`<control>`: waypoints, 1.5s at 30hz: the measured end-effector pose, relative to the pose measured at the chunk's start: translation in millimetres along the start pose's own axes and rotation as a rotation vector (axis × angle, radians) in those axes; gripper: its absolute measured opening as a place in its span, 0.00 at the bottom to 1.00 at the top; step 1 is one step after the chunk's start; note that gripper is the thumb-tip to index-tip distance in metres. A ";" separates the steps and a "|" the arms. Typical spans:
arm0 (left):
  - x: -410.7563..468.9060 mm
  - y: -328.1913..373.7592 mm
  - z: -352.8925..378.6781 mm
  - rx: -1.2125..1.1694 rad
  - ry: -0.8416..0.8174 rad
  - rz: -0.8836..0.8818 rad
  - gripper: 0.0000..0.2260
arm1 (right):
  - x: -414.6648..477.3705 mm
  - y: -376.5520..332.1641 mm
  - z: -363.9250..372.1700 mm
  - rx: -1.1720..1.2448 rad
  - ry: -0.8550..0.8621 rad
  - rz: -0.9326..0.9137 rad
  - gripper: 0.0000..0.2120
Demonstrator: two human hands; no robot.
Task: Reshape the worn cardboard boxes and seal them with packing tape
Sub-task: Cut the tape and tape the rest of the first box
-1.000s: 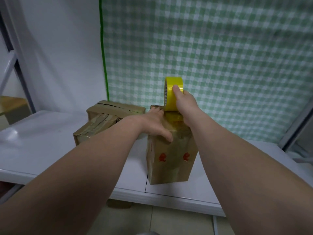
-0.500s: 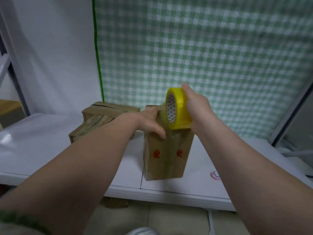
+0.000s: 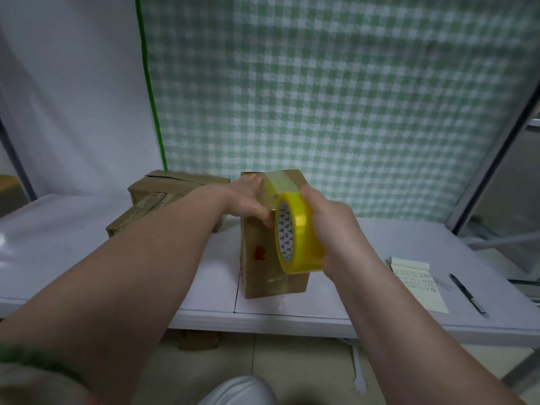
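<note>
A tall brown cardboard box (image 3: 260, 276) with red marks stands upright near the white table's front edge. A strip of clear yellowish tape runs across its top toward me. My right hand (image 3: 336, 232) grips a yellow roll of packing tape (image 3: 298, 233) in front of the box's near face. My left hand (image 3: 248, 203) lies flat on the box's top left edge, thumb on the near face, pressing down. Two more worn cardboard boxes (image 3: 163, 194) lie stacked behind and to the left.
On the white table (image 3: 365, 305), to the right, lie a notepad (image 3: 418, 282) with handwriting and a black pen (image 3: 467, 293). A green checked cloth (image 3: 336, 83) hangs behind. A metal frame post (image 3: 496, 147) slants at the right. Tiled floor lies below.
My right hand has pulled the tape roll from the box's far top edge, over the top, and down in front of the near face. My left hand stayed on the box top.
</note>
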State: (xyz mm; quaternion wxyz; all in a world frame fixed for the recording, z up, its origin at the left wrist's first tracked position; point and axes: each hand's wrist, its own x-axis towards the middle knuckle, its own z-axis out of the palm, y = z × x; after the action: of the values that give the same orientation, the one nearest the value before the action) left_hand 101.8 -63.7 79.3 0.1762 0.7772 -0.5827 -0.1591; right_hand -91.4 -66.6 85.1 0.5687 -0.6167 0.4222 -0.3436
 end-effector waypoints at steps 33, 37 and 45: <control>4.5 9.5 6.0 0.221 -0.024 -0.131 0.56 | 7.5 53.8 -7.1 -0.195 0.142 -0.053 0.20; -9.0 19.9 -10.8 0.198 -0.165 -0.113 0.56 | 12.6 53.4 -18.6 -0.230 0.172 -0.050 0.23; 15.6 17.4 -7.0 0.314 0.173 -0.111 0.29 | 16.5 55.7 -28.7 -0.237 0.113 -0.043 0.18</control>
State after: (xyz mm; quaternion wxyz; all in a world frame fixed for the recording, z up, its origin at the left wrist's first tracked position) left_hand 94.4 -82.6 92.9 0.0931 0.8369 -0.5394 -0.0082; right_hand -117.9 -93.3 32.3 0.4596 -0.6683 0.4777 -0.3376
